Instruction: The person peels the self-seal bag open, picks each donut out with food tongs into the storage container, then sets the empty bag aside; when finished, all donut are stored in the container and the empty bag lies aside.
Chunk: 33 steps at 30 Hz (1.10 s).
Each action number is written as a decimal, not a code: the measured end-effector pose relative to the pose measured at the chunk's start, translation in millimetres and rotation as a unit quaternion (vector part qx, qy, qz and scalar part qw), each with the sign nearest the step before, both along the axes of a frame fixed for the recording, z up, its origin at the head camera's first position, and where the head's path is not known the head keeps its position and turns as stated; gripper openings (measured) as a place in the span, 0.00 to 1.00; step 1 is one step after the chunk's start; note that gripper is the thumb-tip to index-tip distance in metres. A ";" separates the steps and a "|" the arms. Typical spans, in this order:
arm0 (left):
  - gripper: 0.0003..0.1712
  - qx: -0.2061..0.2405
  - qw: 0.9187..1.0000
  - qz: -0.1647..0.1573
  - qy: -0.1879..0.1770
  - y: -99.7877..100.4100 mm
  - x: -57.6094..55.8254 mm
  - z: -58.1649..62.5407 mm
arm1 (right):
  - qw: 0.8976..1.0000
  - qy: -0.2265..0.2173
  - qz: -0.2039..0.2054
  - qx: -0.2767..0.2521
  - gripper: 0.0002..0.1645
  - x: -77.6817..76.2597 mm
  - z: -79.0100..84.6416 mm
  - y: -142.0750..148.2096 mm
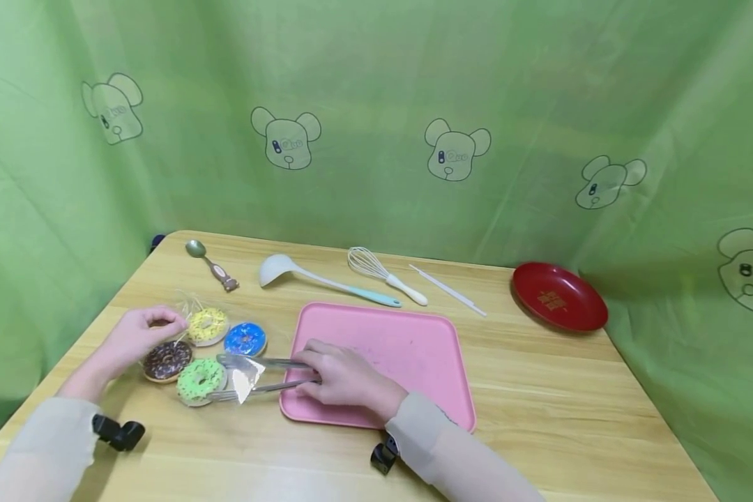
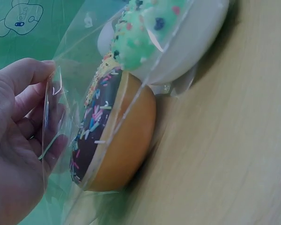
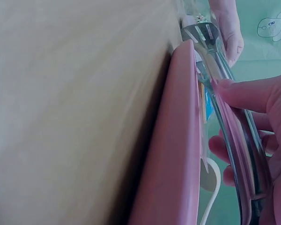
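My left hand [image 1: 132, 336] pinches the edge of a clear plastic bag [image 2: 61, 159] at the left of the table. Inside the bag, the left wrist view shows a chocolate donut with sprinkles [image 2: 96, 122] and a green donut [image 2: 140, 35]. The head view adds a yellow donut [image 1: 208, 325] and a blue donut [image 1: 246, 339] beside them. Metal tongs [image 1: 282, 363] are held in my right hand [image 1: 348, 375], over the tray's left side. Their spread tips reach the green donut's right edge; whether they touch it, I cannot tell.
A pink tray [image 1: 417, 362] lies under the right hand. Behind it are a spoon [image 1: 213, 266], a ladle [image 1: 326, 280], a whisk [image 1: 385, 274] and a thin white stick [image 1: 448, 289]. At the far right stands a red plate [image 1: 577, 307]. Green curtains [image 1: 376, 209] hang behind the table.
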<state>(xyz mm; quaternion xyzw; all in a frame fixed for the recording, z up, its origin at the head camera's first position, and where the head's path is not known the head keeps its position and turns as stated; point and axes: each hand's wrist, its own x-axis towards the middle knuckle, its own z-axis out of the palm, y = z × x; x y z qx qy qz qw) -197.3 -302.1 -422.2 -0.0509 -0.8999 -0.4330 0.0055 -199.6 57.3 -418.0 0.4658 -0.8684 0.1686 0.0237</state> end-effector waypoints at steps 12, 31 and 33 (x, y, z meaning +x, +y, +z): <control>0.23 -0.006 0.999 0.039 0.023 -4.7 -0.6 -5.2 | 0.999 0.026 0.001 -0.026 0.20 -4.3 -1.2 7.6; 0.25 -0.003 0.996 0.086 0.036 -3.8 -1.1 -7.0 | 0.997 -0.001 -0.061 -0.057 0.21 -11.1 3.4 46.5; 0.25 -0.006 0.996 0.085 0.039 -3.7 -1.0 -7.2 | 0.997 -0.004 -0.062 -0.054 0.21 -10.9 3.1 51.2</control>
